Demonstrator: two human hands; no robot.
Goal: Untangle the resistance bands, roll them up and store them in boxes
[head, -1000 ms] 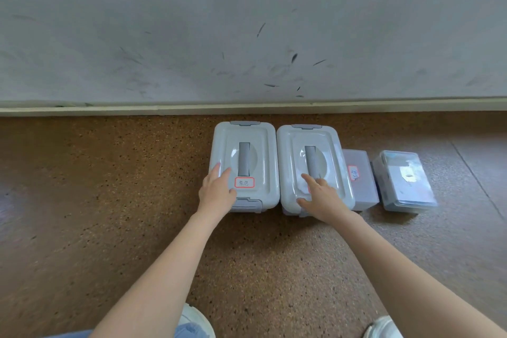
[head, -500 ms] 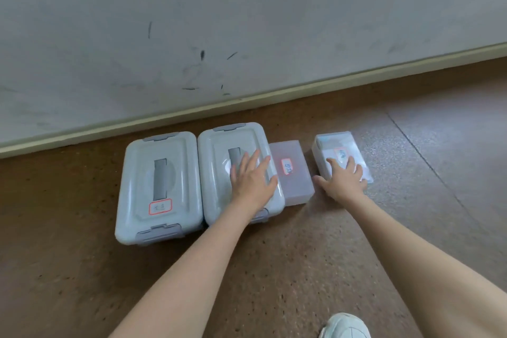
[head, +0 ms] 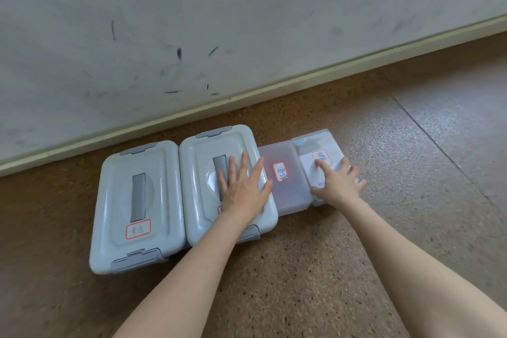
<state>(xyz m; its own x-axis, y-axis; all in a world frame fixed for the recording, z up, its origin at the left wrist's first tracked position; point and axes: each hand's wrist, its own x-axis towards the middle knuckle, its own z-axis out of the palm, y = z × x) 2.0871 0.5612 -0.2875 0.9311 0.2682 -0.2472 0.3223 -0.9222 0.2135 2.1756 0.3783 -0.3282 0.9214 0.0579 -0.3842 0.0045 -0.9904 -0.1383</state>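
Four lidded boxes (head: 138, 200) are lined up on the floor (head: 301, 269) at centre frame. The left hand (head: 242, 189) and right hand (head: 338, 184) are laid flat on lids. No bands are seen; storing appears done.

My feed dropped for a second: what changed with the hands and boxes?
The right hand slid the rightmost small box left against the frosted box. The left hand moved from the far-left grey box to the second grey box. Lids stay closed.

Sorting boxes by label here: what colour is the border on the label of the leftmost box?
Red, around a white label with handwriting, clearest in the head view.
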